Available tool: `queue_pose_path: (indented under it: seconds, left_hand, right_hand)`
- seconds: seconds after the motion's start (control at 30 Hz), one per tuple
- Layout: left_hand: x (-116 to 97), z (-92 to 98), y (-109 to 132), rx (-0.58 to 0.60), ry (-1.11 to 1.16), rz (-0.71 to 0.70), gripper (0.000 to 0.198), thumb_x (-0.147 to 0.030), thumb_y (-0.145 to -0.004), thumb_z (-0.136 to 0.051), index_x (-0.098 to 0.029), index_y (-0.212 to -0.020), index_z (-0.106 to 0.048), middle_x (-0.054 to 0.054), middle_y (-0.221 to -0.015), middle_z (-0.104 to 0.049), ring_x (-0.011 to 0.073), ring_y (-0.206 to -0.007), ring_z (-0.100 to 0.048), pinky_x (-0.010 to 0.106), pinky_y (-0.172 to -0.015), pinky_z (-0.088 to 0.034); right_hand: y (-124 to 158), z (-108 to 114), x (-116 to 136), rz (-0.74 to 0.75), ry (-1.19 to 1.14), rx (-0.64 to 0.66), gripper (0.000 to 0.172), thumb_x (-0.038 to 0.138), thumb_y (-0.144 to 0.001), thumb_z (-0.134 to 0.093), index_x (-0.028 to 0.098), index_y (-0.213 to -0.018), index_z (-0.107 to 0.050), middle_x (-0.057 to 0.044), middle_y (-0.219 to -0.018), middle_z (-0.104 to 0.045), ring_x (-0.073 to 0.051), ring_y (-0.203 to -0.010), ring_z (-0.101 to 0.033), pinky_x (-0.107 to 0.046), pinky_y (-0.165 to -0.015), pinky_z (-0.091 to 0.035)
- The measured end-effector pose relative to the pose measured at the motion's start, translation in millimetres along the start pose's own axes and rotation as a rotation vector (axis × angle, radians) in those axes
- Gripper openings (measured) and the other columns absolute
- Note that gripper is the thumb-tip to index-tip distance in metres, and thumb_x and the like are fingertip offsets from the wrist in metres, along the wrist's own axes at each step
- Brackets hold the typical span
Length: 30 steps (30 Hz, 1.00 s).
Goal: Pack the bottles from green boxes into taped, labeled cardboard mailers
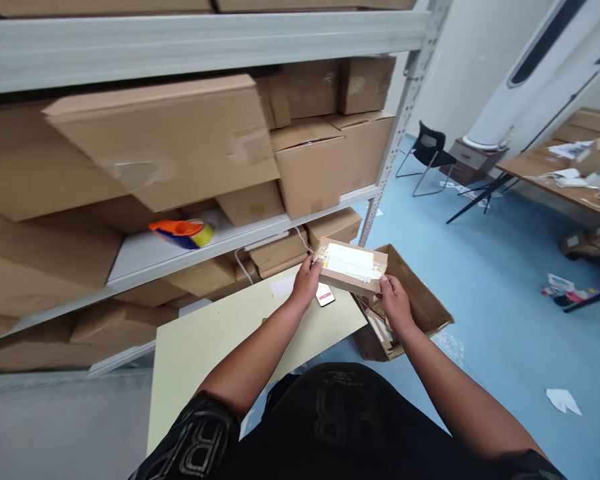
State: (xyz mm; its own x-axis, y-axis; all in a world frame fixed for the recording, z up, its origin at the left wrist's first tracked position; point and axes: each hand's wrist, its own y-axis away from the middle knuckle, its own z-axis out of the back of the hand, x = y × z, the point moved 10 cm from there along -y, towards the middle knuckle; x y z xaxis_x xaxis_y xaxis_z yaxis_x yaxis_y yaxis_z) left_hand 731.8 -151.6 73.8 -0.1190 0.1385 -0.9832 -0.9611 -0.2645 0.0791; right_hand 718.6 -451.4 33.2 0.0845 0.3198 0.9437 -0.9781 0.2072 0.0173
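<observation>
Grey metal shelving [400,127] packed with brown cardboard boxes [310,167] fills the far left of a blue-floored storeroom, where a person holds a small cardboard parcel [353,267] in both hands above the far edge of a pale yellow table [220,340]. The left hand [307,280] is closed on the parcel's left end, fingers wrapped round its edge; the right hand [394,300] clasps the near right corner. The parcel, white-labelled and bound in yellowish tape, is held level, clear of the table. Just beyond and to the right, an open carton [425,307] sits on the floor. An orange and blue tape dispenser [183,233] lies on a shelf at left. A black chair [427,150] stands far right.
</observation>
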Motion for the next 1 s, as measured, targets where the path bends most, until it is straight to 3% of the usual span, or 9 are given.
queue_pose_path:
  seconds: [0.13,0.23,0.37,0.47,0.57,0.63,0.83,1.0]
  left_hand:
    - [-8.1,-87.6,-23.7,0.177,-0.029,-0.017,0.044,-0.052,-0.098,-0.051,-0.023,-0.128,-0.066,0.007,-0.129,-0.071,0.0279,-0.118,-0.063,0.037,-0.099,-0.048]
    - [-5.0,-137.7,-37.8,0.292,-0.043,-0.029,0.047,-0.054,-0.098,-0.050,-0.023,-0.130,-0.066,0.006,-0.129,-0.071,0.0282,-0.119,-0.063,0.037,-0.100,-0.048]
    - [5.9,-187.7,-53.3,0.467,-0.027,-0.062,0.051,-0.056,-0.099,-0.048,-0.025,-0.137,-0.062,0.006,-0.137,-0.068,0.0278,-0.126,-0.061,0.039,-0.107,-0.046]
    - [24.6,-204.9,-65.1,0.533,-0.015,-0.026,0.054,-0.051,-0.097,-0.054,-0.022,-0.142,-0.058,0.010,-0.148,-0.060,0.0283,-0.138,-0.053,0.041,-0.115,-0.039]
    - [48.4,-199.4,-75.5,0.528,0.010,0.039,0.053,-0.049,-0.095,-0.057,-0.020,-0.139,-0.060,0.013,-0.149,-0.058,0.0284,-0.139,-0.053,0.042,-0.116,-0.039]
    - [63.6,-185.9,-78.2,0.527,0.019,0.070,0.049,-0.052,-0.095,-0.055,-0.020,-0.131,-0.064,0.012,-0.141,-0.064,0.0275,-0.132,-0.058,0.042,-0.112,-0.043]
    - [96.4,-115.6,-64.2,0.454,-0.006,0.138,0.041,-0.056,-0.093,-0.053,-0.021,-0.109,-0.068,0.009,-0.119,-0.074,0.0243,-0.115,-0.066,0.039,-0.099,-0.051]
    - [112.3,-56.2,-32.8,0.271,0.010,0.217,0.041,-0.058,-0.089,-0.056,-0.020,-0.099,-0.067,0.010,-0.111,-0.074,0.0254,-0.108,-0.069,0.039,-0.092,-0.054]
  right_hand:
    - [-8.7,69.1,-32.3,-0.111,0.056,-0.176,0.064,0.074,-0.090,-0.046,0.020,-0.112,-0.070,-0.010,-0.105,-0.076,-0.030,-0.096,-0.066,-0.038,-0.081,-0.050]
    - [-4.0,99.8,-48.7,-0.167,0.052,-0.260,0.064,0.074,-0.091,-0.045,0.020,-0.115,-0.070,-0.010,-0.110,-0.075,-0.031,-0.097,-0.066,-0.039,-0.082,-0.050]
    - [1.8,121.8,-57.6,-0.184,0.106,-0.360,0.061,0.070,-0.093,-0.045,0.021,-0.119,-0.070,-0.011,-0.119,-0.074,-0.032,-0.108,-0.064,-0.040,-0.090,-0.047]
    - [5.3,127.4,-69.5,-0.233,0.157,-0.415,0.060,0.066,-0.092,-0.047,0.020,-0.124,-0.068,-0.012,-0.126,-0.071,-0.033,-0.115,-0.062,-0.042,-0.096,-0.046]
    - [12.7,124.0,-85.9,-0.303,0.171,-0.429,0.059,0.063,-0.089,-0.051,0.019,-0.126,-0.066,-0.013,-0.127,-0.070,-0.032,-0.115,-0.063,-0.042,-0.098,-0.046]
    - [20.2,117.8,-95.9,-0.348,0.171,-0.410,0.057,0.061,-0.087,-0.054,0.020,-0.123,-0.067,-0.012,-0.124,-0.071,-0.031,-0.112,-0.065,-0.041,-0.097,-0.047]
    - [31.9,100.5,-118.0,-0.402,0.198,-0.308,0.048,0.061,-0.083,-0.057,0.021,-0.105,-0.072,-0.008,-0.109,-0.076,-0.031,-0.104,-0.067,-0.040,-0.090,-0.048]
    - [4.1,82.5,-132.1,-0.326,0.245,-0.184,0.047,0.062,-0.082,-0.056,0.020,-0.097,-0.074,-0.007,-0.094,-0.077,-0.030,-0.091,-0.068,-0.038,-0.080,-0.049]
